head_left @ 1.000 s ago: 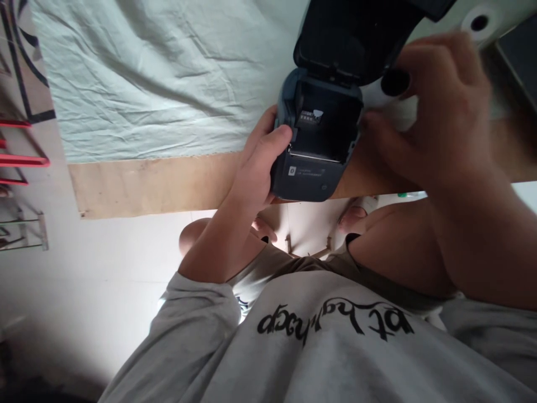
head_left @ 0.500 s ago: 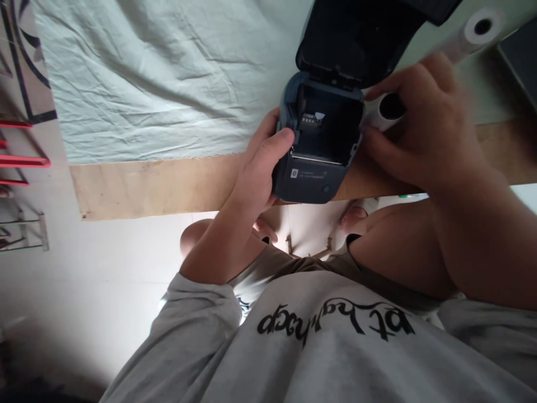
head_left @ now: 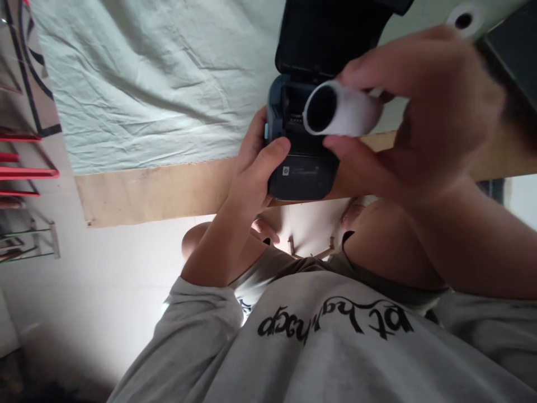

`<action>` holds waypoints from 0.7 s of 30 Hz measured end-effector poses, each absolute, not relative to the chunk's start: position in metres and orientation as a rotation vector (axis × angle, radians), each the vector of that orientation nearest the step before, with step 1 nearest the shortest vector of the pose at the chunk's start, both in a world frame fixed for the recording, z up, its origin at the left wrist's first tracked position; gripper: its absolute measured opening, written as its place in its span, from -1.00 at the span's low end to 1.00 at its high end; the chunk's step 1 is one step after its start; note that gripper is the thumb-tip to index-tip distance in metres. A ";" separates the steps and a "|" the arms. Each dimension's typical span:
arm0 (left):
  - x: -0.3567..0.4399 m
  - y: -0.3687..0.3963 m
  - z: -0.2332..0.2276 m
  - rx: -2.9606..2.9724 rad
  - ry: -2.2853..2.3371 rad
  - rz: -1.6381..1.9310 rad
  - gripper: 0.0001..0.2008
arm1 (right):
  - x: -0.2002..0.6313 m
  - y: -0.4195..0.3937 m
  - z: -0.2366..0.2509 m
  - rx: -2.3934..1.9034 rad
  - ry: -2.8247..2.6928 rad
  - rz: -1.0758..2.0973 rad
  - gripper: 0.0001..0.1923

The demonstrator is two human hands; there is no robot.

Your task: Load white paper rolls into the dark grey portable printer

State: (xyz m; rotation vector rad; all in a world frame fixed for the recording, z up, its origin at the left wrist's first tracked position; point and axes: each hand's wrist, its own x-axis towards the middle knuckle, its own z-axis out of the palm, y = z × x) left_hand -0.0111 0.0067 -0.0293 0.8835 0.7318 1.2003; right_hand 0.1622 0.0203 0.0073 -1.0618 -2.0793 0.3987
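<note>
- White paper roll: pinched between the thumb and fingers of the right hand, raised just in front of the open printer. Its hollow dark core faces the camera.
- Handling, judged: the roll looks light and moderately stiff; a hard squeeze could crush the wound paper or loosen the outer turn. Best hold is across the cylindrical wall, near the ends, as held now.
- Dark plastic printer: gripped at its near side wall by the left hand, thumb over the front edge, fingers wrapped behind. It sits at the edge of the counter. Its lid stands open beyond both hands.
- Handling, judged: the printer is rigid and heavier than the roll; the hinged lid is the weak point.
- Second roll: lies beyond the right hand, well apart.
- Change from half a second ago: the roll was beside the printer, right of the bay; it is now lifted up in front of the bay.
</note>
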 end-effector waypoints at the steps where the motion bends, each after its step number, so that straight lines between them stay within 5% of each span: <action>1: -0.012 0.007 -0.031 0.887 0.724 1.210 -0.72 | 0.158 0.019 0.007 -1.055 -2.121 0.282 -0.58; 4: -0.014 0.007 -0.034 0.907 0.704 1.216 -0.71 | 0.151 0.023 0.000 -1.151 -2.192 0.051 -0.66; 13: -0.016 0.007 -0.033 0.937 0.718 1.216 -0.69 | 0.149 0.023 -0.001 -0.924 -2.174 0.034 -0.79; 21: -0.023 0.005 -0.030 1.125 0.844 1.117 -0.31 | 0.156 0.019 -0.002 -0.782 -2.191 0.213 -0.85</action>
